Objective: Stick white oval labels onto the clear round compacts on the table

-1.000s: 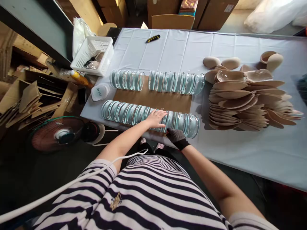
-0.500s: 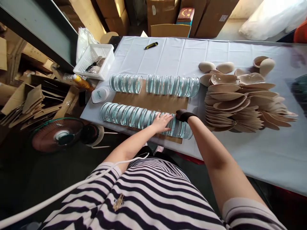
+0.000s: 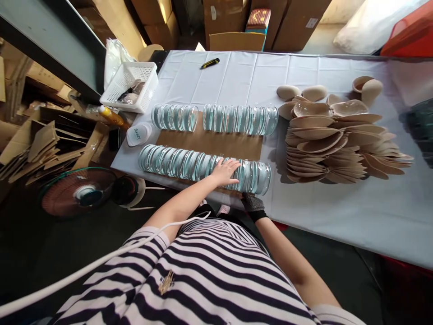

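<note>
A near row of clear glass discs (image 3: 176, 161) stands on edge along a brown cardboard sheet (image 3: 209, 143) on the white-covered table (image 3: 338, 207). My left hand (image 3: 226, 171), bare, lies flat with spread fingers on top of this row, right of its middle. My right hand (image 3: 253, 203) wears a dark glove and sits at the table's front edge, just below the row's right part, fingers curled; whether it grips anything is hidden. Two more rows of glass discs (image 3: 238, 119) stand behind the cardboard.
A big heap of beige shell-shaped pieces (image 3: 334, 140) fills the table's right side. A white basket (image 3: 130, 85), a white cap (image 3: 138, 134) and a yellow cutter (image 3: 209, 63) lie to the left and back. A fan (image 3: 77, 192), folded cardboard and boxes surround the table.
My gloved right hand has come back from the far side of the near row to the table's front edge. My left hand stays on the row.
</note>
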The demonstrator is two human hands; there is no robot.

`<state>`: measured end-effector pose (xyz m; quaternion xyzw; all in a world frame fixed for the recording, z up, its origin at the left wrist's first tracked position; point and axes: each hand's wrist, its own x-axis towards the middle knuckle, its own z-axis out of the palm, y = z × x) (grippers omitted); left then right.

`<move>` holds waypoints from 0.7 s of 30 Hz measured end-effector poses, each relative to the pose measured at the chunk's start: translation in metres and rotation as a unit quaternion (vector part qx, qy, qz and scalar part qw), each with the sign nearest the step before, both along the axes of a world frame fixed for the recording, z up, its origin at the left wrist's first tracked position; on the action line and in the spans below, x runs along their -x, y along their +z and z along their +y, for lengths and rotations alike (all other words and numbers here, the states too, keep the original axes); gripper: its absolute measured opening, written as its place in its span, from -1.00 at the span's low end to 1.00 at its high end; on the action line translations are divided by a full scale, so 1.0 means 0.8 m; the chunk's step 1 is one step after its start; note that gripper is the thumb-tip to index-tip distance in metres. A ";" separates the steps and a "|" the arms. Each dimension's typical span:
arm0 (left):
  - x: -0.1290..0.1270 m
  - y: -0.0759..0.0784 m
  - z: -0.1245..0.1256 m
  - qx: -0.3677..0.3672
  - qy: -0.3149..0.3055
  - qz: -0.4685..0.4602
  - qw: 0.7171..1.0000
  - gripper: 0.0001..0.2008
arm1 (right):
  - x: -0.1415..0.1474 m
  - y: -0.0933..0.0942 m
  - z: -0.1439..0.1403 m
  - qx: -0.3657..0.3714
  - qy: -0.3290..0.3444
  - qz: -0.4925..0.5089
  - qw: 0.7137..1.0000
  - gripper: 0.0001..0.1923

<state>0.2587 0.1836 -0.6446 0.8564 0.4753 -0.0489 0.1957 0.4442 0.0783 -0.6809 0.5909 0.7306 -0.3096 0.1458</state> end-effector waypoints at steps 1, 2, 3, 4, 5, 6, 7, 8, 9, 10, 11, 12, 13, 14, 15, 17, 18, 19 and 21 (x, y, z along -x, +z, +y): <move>-0.002 0.001 -0.001 0.002 0.001 0.004 1.000 -0.24 | -0.003 -0.003 -0.002 0.004 -0.006 0.001 1.000 -0.58; -0.005 0.003 -0.002 0.000 0.000 0.006 1.000 -0.22 | -0.009 0.000 0.003 -0.005 -0.016 0.006 1.000 -0.58; -0.011 0.004 -0.004 -0.006 -0.004 0.005 1.000 -0.20 | -0.018 0.007 0.013 -0.029 -0.035 0.009 0.999 -0.58; -0.018 0.006 -0.005 -0.016 -0.011 -0.001 1.000 -0.17 | -0.028 0.018 0.029 -0.065 -0.057 0.013 0.996 -0.57; -0.028 0.007 -0.005 -0.025 -0.021 -0.007 0.999 -0.15 | -0.040 0.032 0.050 -0.102 -0.085 0.010 0.991 -0.56; -0.038 0.008 -0.006 -0.031 -0.033 -0.013 0.999 -0.14 | -0.052 0.047 0.075 -0.137 -0.120 -0.004 0.983 -0.54; -0.048 0.008 -0.006 -0.031 -0.044 -0.015 0.998 -0.14 | -0.061 0.060 0.103 -0.144 -0.137 -0.022 0.980 -0.54; -0.057 0.008 -0.006 -0.028 -0.052 -0.014 0.998 -0.15 | -0.068 0.071 0.133 -0.127 -0.125 -0.035 0.983 -0.57; -0.065 0.008 -0.005 -0.023 -0.059 -0.011 0.998 -0.16 | -0.071 0.080 0.161 -0.081 -0.099 -0.061 0.990 -0.60; -0.070 0.007 -0.004 -0.018 -0.063 -0.007 0.998 -0.18 | -0.070 0.086 0.187 -0.032 -0.058 -0.082 0.994 -0.62; -0.074 0.005 -0.003 -0.014 -0.066 -0.004 0.998 -0.19 | -0.066 0.090 0.209 0.009 -0.017 -0.098 0.995 -0.64; -0.075 0.003 -0.002 -0.012 -0.068 -0.002 0.998 -0.20 | -0.060 0.093 0.226 0.039 0.019 -0.108 0.993 -0.65; -0.075 0.002 -0.001 -0.011 -0.069 -0.002 0.998 -0.20 | -0.055 0.095 0.237 0.053 0.044 -0.112 0.991 -0.65; -0.074 0.000 0.000 -0.010 -0.069 -0.004 0.998 -0.19 | -0.051 0.097 0.242 0.050 0.060 -0.113 0.991 -0.65; -0.072 -0.001 0.000 -0.009 -0.068 -0.006 0.998 -0.18 | -0.049 0.099 0.241 0.035 0.067 -0.112 0.991 -0.65; -0.070 -0.004 0.000 -0.011 -0.062 -0.011 0.998 -0.18 | -0.055 0.101 0.222 -0.008 0.074 -0.102 0.992 -0.67; -0.070 -0.005 0.000 -0.012 -0.057 -0.014 0.998 -0.18 | -0.061 0.100 0.204 -0.033 0.074 -0.090 0.993 -0.68; -0.070 -0.005 -0.001 -0.014 -0.054 -0.016 0.998 -0.19 | -0.068 0.096 0.182 -0.053 0.068 -0.077 0.993 -0.69; -0.071 -0.006 -0.002 -0.014 -0.053 -0.019 0.998 -0.20 | -0.079 0.079 0.127 -0.068 0.039 -0.049 0.996 -0.70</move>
